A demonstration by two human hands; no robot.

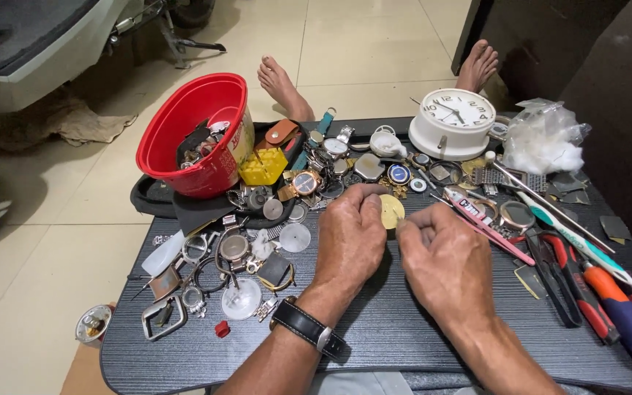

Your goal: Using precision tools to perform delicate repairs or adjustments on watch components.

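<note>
While pinching a yellow disc (391,211), left hand (351,238) knuckles-up beside right hand (444,257).

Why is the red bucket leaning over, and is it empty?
The red bucket is tipped, its mouth facing sideways toward the camera. It is not empty: watch parts lie inside it.

1. We have one view only, from a camera worn on the head, tilted steeply down and forward over the dark desk (404,329).
2. It sits close: our forearms enter from the bottom edge, and the desk fills most of the width.
3. Beyond the far edge we see tiled floor (360,44) and bare feet (281,82), so the view faces outward along our legs.
</note>
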